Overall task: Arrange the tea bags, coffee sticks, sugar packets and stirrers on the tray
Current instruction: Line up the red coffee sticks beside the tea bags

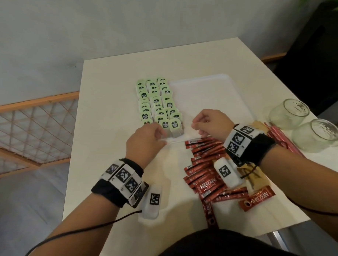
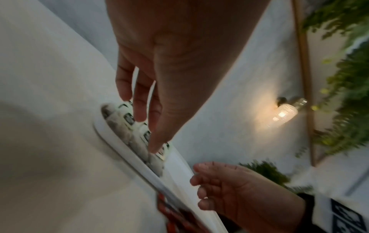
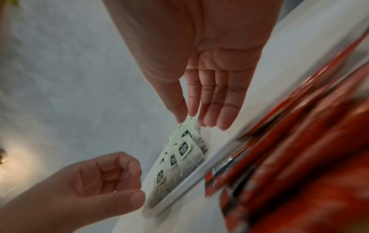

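The tea bags (image 1: 158,101) are being kept in three overlapping rows along the left side of the tray (image 1: 211,92) — presumably so the rest of the tray is being left free for the other items. The left hand (image 1: 147,140), at the tray's near edge, is being held loosely curled and grasping nothing, its fingertips (image 2: 139,116) hovering at or on the nearest bags, probably to square the rows. The right hand (image 1: 212,122), over the tray's near edge, is being held released, fingers extended. The coffee sticks (image 1: 206,176) are lying heaped on the bench (image 1: 109,91) just before the tray, the stirrers (image 1: 279,135) to the tray's right — neither yet being arranged.
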